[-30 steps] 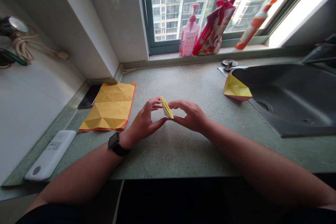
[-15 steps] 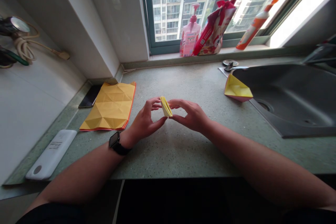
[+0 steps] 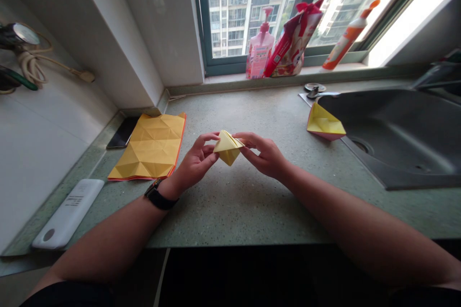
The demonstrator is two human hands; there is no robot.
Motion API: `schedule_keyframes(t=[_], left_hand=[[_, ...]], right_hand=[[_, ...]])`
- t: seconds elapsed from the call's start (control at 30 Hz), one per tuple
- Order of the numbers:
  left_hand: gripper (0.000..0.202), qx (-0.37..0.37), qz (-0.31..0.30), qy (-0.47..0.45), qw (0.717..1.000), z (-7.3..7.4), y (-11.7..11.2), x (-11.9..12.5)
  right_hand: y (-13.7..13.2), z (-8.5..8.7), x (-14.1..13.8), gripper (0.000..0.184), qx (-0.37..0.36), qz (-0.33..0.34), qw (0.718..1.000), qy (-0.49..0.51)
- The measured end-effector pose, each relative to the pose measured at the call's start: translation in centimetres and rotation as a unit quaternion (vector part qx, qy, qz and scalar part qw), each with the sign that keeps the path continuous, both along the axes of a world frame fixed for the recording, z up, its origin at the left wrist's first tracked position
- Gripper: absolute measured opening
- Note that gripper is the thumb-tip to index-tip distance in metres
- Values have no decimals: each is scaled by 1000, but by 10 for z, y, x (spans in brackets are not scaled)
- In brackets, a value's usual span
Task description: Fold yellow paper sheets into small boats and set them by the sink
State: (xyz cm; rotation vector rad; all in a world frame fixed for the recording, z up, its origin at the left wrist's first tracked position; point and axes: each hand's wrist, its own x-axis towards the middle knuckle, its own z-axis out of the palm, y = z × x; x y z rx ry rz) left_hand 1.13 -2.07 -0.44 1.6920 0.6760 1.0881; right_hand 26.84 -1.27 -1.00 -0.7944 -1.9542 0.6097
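A small folded yellow paper piece (image 3: pixel 227 147) is pinched between my left hand (image 3: pixel 196 158) and my right hand (image 3: pixel 261 156), its fold spread into a pointed diamond shape. Fingertips of both hands grip its opposite corners, just above the speckled green countertop (image 3: pixel 245 211). To the left of my left hand lies a creased yellow-orange origami sheet (image 3: pixel 151 146) with an orange edge. A finished yellow paper boat (image 3: pixel 325 123) sits to the right, by the sink.
A black phone (image 3: pixel 122 133) lies beside the creased sheet, and a white remote-like device (image 3: pixel 68 213) lies near the left wall. A steel sink (image 3: pixel 396 139) fills the right. A pink pump bottle (image 3: pixel 260 45), a red pouch (image 3: pixel 292 38) and an orange bottle (image 3: pixel 345 38) stand on the windowsill.
The yellow paper has been pulled open from a narrow flat strip into a wider diamond shape. Both hands have shifted their grip to its opposite corners.
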Motion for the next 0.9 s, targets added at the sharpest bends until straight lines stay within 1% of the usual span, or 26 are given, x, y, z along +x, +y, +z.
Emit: schedule_keyframes(t=[0.17, 0.3, 0.43, 0.47, 0.53, 0.6, 0.67, 0.77, 0.9], left_hand=[[29, -12, 18, 5, 1000, 0, 2, -3], [31, -25, 18, 9, 999, 0, 4, -5], [34, -18, 17, 26, 999, 1, 5, -6], [33, -12, 25, 37, 999, 1, 5, -6], [29, 12, 61, 75, 995, 0, 5, -4], [25, 49, 104, 124, 986, -2, 5, -2], [22, 85, 127, 172, 973, -3, 5, -2], [22, 130, 133, 250, 950, -5, 6, -2], [24, 171, 126, 339, 917, -7, 5, -1]], right_hand=[[6, -1, 3, 26, -76, 28, 995, 64], [7, 2, 6, 33, -136, 63, 983, 101], [10, 2, 4, 32, -163, 45, 980, 110], [10, 1, 3, 31, -166, 41, 980, 102], [12, -3, 1, 29, -172, 40, 981, 81], [12, -6, 0, 27, -169, 34, 984, 54], [12, -8, 0, 26, -155, 19, 988, 11], [11, -9, 2, 23, -120, -12, 990, -77], [12, -10, 4, 23, -61, -41, 982, -177]])
